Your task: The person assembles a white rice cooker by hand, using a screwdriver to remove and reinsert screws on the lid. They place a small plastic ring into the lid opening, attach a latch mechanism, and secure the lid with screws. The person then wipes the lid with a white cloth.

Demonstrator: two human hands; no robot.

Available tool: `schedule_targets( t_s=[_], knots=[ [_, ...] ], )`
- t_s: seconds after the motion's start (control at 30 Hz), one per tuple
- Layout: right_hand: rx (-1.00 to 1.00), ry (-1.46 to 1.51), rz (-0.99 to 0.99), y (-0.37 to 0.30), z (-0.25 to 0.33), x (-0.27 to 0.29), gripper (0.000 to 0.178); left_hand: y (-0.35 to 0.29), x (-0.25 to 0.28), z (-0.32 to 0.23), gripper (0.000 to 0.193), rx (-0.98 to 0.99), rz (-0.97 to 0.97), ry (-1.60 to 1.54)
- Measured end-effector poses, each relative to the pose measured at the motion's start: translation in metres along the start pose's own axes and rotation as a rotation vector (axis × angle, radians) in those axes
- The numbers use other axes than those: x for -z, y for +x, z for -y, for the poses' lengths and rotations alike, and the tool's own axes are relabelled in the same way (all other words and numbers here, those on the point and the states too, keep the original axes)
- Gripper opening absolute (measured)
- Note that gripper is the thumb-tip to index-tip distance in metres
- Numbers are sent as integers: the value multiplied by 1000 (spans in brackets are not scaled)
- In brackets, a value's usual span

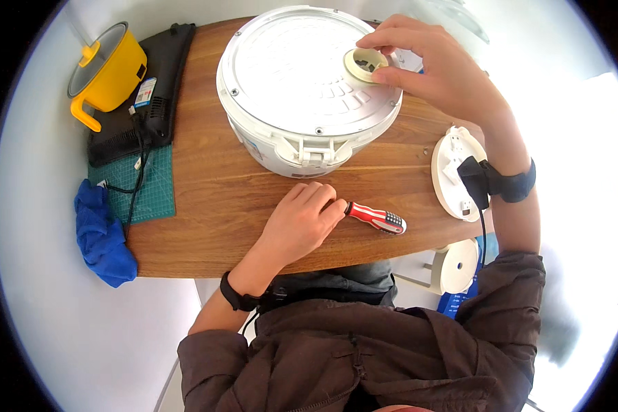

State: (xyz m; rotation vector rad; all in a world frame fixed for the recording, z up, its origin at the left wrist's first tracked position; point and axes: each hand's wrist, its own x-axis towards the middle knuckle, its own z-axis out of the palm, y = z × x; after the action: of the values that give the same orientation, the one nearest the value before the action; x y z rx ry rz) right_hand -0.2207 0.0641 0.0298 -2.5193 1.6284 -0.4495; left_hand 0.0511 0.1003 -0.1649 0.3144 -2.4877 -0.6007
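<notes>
On the wooden table [206, 226] stands a large round white tub-like appliance [281, 75], with a metallic-looking disc and screws round the edge of its top. My right hand [436, 65] reaches over its right side. Thumb and fingers pinch a cream round ring [351, 67] that sits on the disc, dark parts showing through its opening. My left hand [299, 223] is at the table's front, its fingers curled round the shaft end of a screwdriver [375, 218]. The red and white handle points right; the shaft is hidden in my fingers.
At right lies an oval white cover [441, 182] with small fittings. A yellow pot [113, 72] stands on a black case [165, 103] at left, beside a green cutting mat [154, 185], a cable and a blue cloth [103, 237]. A cream round part [453, 268] is below the right edge.
</notes>
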Motion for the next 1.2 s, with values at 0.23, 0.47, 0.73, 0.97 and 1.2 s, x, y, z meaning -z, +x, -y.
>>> schedule_targets(
  t_s=[0.23,0.47,0.73,0.97,1.2],
  knots=[
    [-216,-10,-371,-47,-1,5,54,2,2,-1,20,-5,-18,-5],
    [-565,-125,-555,-164,-30,11,43,6,3,-5,22,14,18,-10],
    [-1015,-205,-595,-330,-49,-13,31,9,-8,-11,27,34,63,49],
    [-996,-257,-459,-358,-37,-55,24,10,-13,-10,20,47,48,110],
    [-967,-375,-387,-358,-45,-75,23,8,-17,-10,18,69,12,207]
  ],
)
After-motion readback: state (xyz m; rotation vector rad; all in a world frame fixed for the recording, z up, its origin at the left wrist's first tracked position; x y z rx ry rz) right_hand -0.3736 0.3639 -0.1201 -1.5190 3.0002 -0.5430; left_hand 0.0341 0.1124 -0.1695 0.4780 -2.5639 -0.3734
